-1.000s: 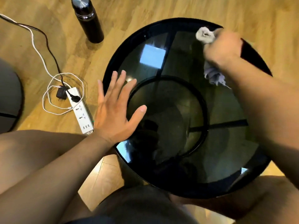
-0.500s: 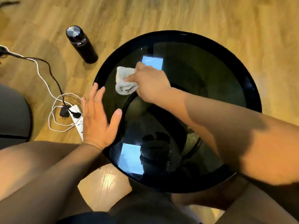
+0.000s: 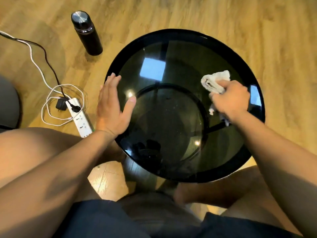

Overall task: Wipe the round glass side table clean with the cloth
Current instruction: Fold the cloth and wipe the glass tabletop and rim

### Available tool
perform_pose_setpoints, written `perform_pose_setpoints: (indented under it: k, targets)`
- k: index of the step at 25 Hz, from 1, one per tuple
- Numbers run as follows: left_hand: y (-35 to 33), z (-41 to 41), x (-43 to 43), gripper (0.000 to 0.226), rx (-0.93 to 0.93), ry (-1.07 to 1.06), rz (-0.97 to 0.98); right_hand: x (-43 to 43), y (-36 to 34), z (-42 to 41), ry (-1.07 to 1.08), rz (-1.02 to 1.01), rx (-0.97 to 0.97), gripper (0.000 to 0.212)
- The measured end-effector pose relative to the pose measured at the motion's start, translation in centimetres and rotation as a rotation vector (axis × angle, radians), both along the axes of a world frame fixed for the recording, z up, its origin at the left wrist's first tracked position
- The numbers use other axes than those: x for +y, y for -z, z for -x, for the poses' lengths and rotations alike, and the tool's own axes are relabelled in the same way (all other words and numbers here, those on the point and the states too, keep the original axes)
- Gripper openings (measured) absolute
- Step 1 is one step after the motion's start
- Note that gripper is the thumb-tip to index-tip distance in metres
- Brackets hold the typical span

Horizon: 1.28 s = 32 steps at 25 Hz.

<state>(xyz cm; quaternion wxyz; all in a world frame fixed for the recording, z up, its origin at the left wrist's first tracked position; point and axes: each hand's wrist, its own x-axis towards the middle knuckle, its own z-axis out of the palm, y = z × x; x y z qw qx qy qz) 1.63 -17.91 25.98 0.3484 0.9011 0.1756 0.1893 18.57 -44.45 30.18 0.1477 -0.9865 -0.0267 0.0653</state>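
Sweeping back from beside the flat, open left hand (image 3: 111, 107), the crumpled white cloth (image 3: 215, 80) is clamped by the right hand (image 3: 230, 99) on the round dark glass side table (image 3: 180, 34); right-side coverage judged ongoing.

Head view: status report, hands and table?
Right hand gripping cloth on glass, right side. Left hand flat on table rim. Tabletop unobstructed.
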Motion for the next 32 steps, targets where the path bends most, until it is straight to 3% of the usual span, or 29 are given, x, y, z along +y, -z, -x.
perform_pose_setpoints:
  k: [5,8,10,12,14,17,22,28,32]
  targets:
    - [0.1,0.1,0.4,0.064,-0.031,-0.018,0.071,10.6,0.3,13.2,-0.382,-0.201,0.128,0.032]
    - [0.0,0.3,0.3,0.066,-0.055,-0.030,0.169,12.3,-0.3,17.8,-0.572,-0.314,0.227,0.022]
    - [0.1,0.3,0.1,0.065,-0.034,-0.023,0.157,10.3,-0.7,16.0,-0.667,-0.227,0.257,0.029]
    - [0.1,0.2,-0.1,0.063,0.009,-0.023,0.151,5.9,-0.8,12.7,-0.799,-0.006,0.262,0.044]
    - [0.1,0.1,-0.2,0.063,0.030,-0.043,0.149,-0.3,-0.5,8.6,-0.754,0.162,0.168,0.051]
    - [0.2,0.2,0.1,0.062,0.010,-0.066,0.145,-8.8,0.1,2.9,-0.478,0.279,-0.005,0.054]
    - [0.5,0.2,0.2,0.060,-0.004,-0.065,0.167,-12.5,0.7,-0.3,-0.071,0.319,-0.054,0.043]
    - [0.6,-0.1,0.4,0.057,-0.044,-0.047,0.174,-3.8,0.5,11.9,-0.113,0.029,0.009,0.048]
    - [0.5,0.0,0.2,0.057,-0.048,-0.043,0.169,7.7,1.1,19.7,-0.474,-0.245,0.082,0.050]
